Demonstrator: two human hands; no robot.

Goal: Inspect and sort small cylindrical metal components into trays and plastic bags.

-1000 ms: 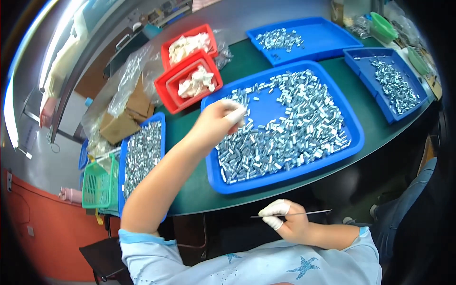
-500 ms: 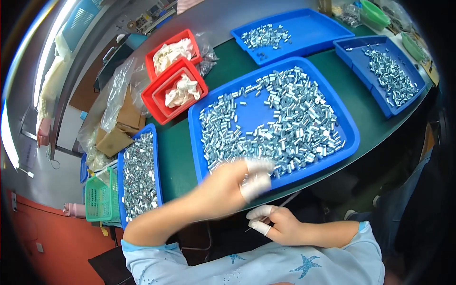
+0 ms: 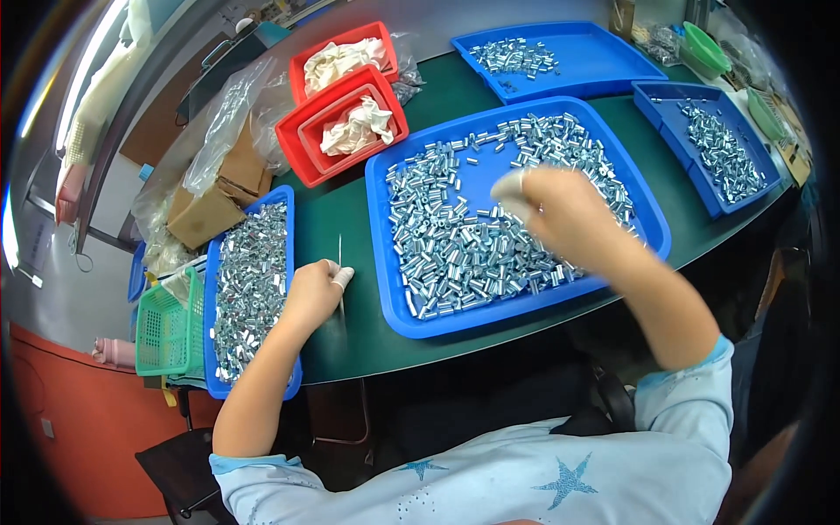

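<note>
My left hand (image 3: 317, 293), with white finger covers, pinches a thin metal rod (image 3: 340, 254) that stands nearly upright. It is over the green tabletop, between the narrow tray and the large tray. Over the large blue tray (image 3: 401, 319) is my right hand (image 3: 564, 210), also with white-covered fingertips. Motion blurs it, so whether its fingers hold anything cannot be made out. Beneath it lie many short silver metal tubes (image 3: 472, 249), heaped around a bare patch of the tray floor. Part of the heap is hidden by my right hand and forearm.
Left stands a narrow blue tray (image 3: 290, 254) of small metal parts, beside a green basket (image 3: 164, 331) and cardboard box (image 3: 206, 214). Red bins (image 3: 306, 166) with white cloths sit behind. Two more blue trays (image 3: 604, 66) (image 3: 691, 171) with metal tubes occupy the far right.
My left hand has swung left from the large tray's front edge to the tabletop. My right hand has risen from below the table edge over the tray. The rod appears in my left hand, formerly my right.
</note>
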